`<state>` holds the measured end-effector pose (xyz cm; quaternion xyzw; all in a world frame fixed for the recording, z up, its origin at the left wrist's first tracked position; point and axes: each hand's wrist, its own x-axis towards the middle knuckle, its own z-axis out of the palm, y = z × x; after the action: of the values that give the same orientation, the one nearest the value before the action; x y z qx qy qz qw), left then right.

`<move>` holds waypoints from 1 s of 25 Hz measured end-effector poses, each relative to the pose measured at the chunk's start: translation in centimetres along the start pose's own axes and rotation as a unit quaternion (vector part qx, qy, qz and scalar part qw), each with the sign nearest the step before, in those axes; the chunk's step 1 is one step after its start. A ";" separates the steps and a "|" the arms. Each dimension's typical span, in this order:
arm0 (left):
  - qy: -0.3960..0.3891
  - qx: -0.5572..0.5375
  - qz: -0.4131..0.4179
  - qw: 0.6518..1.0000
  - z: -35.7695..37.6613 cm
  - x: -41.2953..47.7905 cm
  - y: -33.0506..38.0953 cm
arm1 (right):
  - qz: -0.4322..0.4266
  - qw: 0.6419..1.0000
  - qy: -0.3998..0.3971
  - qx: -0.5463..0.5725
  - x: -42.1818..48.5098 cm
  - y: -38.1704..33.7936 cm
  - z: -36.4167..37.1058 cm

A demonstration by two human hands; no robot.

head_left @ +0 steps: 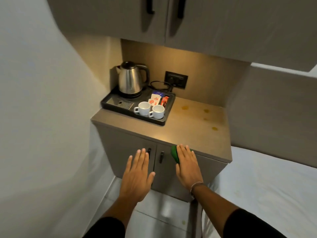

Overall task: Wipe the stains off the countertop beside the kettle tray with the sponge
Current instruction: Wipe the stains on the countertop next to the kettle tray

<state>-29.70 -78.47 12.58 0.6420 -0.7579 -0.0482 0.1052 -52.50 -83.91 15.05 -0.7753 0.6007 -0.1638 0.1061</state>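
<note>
The sponge (175, 154), green, sits under the right hand (187, 164), pressed beneath the flat palm and straight fingers, only its left edge showing past the thumb side; how the thumb grips it is hidden, so the hold looks more like a press than a pinch, though that is hard to tell from above. The stains (206, 115), several yellowish spots, lie on the countertop (185, 127) forward and slightly right of those fingers, well apart from them, between the kettle tray (164, 121) and the counter's right edge; the nearest spot is the one closest to the front right. The right hand is clearly the nearer one; its fingers point up toward the spots and hover at the counter's front lip, over the cabinet door (202, 167). The left hand (138, 175) is spread flat and empty, fingers apart, before the other door, left of the sponge and further from the marks.
</note>
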 end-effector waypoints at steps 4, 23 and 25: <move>-0.024 0.006 0.074 0.997 0.5 11.1 4.0 | 0.069 0.997 0.027 -0.009 6.3 6.9 -2.9; -0.105 -0.021 0.126 0.986 8.4 28.8 8.8 | 0.170 0.984 0.021 -0.051 12.4 18.3 -0.2; -0.094 -0.025 0.123 0.988 8.8 28.6 8.6 | 0.115 0.992 0.013 -0.058 10.9 19.5 0.1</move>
<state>-44.32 -105.70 8.60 0.5338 -0.8361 -0.1140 0.0544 -67.45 -99.46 9.27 -0.7037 0.6957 -0.1255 0.0708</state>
